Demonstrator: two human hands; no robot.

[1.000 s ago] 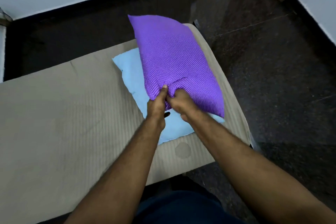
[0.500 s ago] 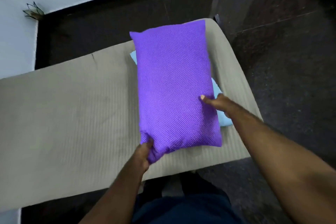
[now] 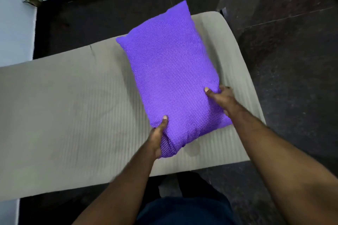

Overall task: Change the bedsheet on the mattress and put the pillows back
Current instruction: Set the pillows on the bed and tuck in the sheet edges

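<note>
Head | purple pillow (image 3: 172, 71) on mattress (image 3: 64, 115) | left grip (image 3: 157, 138), right grip (image 3: 222, 97) clamp near corners

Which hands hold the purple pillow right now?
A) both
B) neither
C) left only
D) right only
A: the left hand grips the near corner of the purple pillow with its thumb on top, and the right hand grips the right edge, thumb pressed into the cover, over the beige mattress.
</note>
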